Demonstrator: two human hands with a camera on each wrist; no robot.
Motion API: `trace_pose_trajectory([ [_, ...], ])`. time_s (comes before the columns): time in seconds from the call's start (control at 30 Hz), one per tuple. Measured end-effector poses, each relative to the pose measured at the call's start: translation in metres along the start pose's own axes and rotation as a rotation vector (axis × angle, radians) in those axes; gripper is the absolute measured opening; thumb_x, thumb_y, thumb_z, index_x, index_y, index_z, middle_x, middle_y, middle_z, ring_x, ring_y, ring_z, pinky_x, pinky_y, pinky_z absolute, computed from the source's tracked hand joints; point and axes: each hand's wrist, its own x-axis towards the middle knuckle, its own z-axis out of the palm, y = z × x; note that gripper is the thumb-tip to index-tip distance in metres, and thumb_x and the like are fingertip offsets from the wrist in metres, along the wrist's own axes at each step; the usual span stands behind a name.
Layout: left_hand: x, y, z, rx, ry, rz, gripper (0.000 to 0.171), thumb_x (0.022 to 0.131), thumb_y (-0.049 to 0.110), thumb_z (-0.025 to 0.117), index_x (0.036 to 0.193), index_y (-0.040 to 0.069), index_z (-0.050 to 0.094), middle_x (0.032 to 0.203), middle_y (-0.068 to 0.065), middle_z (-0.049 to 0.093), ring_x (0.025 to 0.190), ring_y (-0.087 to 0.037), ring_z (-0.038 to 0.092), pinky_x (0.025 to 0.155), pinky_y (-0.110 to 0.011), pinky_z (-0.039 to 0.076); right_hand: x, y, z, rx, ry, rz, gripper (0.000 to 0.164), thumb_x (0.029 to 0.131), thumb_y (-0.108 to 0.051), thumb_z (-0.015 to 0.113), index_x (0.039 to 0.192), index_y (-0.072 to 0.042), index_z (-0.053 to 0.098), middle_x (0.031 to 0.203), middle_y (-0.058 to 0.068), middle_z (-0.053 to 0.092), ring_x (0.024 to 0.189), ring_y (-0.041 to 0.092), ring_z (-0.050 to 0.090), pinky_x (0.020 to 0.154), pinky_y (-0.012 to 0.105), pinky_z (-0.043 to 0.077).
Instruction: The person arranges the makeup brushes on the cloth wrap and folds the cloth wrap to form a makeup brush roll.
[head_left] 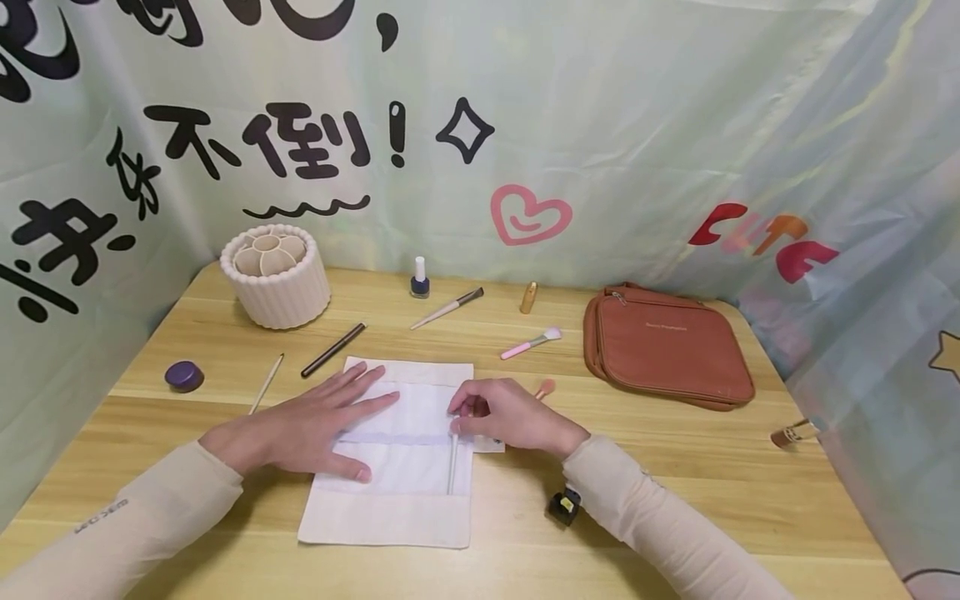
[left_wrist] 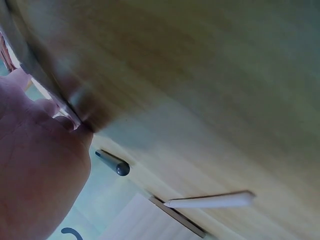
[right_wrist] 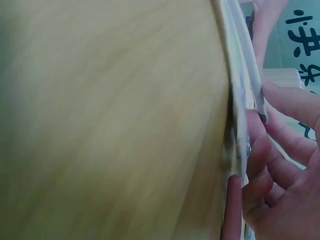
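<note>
The slim white brush [head_left: 453,461] lies lengthwise on the cloth roll [head_left: 397,467], running near-to-far across the bench [head_left: 750,500]. The right hand [head_left: 510,417] pinches its far end. The left hand [head_left: 300,429] presses flat, fingers straight, on the cloth.

Backdrop [head_left: 600,125] reads "不倒!" (also "CUTE")

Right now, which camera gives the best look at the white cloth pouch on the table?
The head view: the whole cloth pouch lies flat under both hands. The right wrist view shows only its edge close up; the left wrist view shows blurred table, no clear pouch.
</note>
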Motion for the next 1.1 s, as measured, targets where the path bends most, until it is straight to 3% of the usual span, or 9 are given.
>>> trace_pose_trajectory([
  [0.23,0.001,-0.001,-0.001,0.004,-0.01,-0.007,0.102,0.094,0.077,0.066,0.173,0.021,0.032,0.184,-0.019,0.007,0.168,-0.052,0.004,0.132,-0.073,0.014,0.004,-0.002,-0.008,0.139,0.012,0.047,0.02,0.104,-0.014,0.076,0.122,-0.009,0.072,0.102,0.001,0.072,0.094,0.013,0.065,0.084,0.024,0.053],
  [0.47,0.002,-0.001,-0.003,0.007,-0.005,0.003,0.102,0.095,0.077,0.066,0.173,0.021,0.032,0.183,-0.02,0.007,0.168,-0.052,0.005,0.132,-0.072,0.014,0.008,0.003,-0.031,0.272,0.205,0.214,0.03,0.109,-0.021,0.068,0.136,-0.009,0.071,0.115,0.009,0.072,0.103,0.024,0.066,0.09,0.035,0.057],
  [0.6,0.002,0.0,-0.003,0.001,0.004,0.011,0.101,0.095,0.075,0.067,0.173,0.02,0.033,0.183,-0.021,0.009,0.167,-0.053,0.006,0.131,-0.074,0.015,0.01,0.005,-0.04,0.316,0.317,0.225,0.034,0.112,-0.021,0.062,0.143,-0.009,0.069,0.116,0.015,0.072,0.109,0.034,0.068,0.092,0.041,0.057],
  [0.87,0.002,0.0,-0.003,-0.001,-0.01,-0.002,0.101,0.095,0.075,0.067,0.173,0.021,0.032,0.184,-0.019,0.007,0.168,-0.051,0.004,0.132,-0.072,0.014,0.016,0.009,-0.051,0.258,0.347,0.213,0.04,0.115,-0.017,0.055,0.154,-0.006,0.062,0.132,0.02,0.07,0.121,0.035,0.071,0.108,0.05,0.058],
  [1.1,0.0,0.001,-0.003,-0.009,-0.01,0.01,0.101,0.095,0.075,0.067,0.173,0.02,0.032,0.183,-0.02,0.008,0.167,-0.053,0.006,0.131,-0.074,0.015,0.019,0.012,-0.051,0.093,0.267,0.166,0.043,0.115,-0.014,0.055,0.157,-0.005,0.057,0.141,0.018,0.07,0.117,0.027,0.067,0.101,0.044,0.057],
])
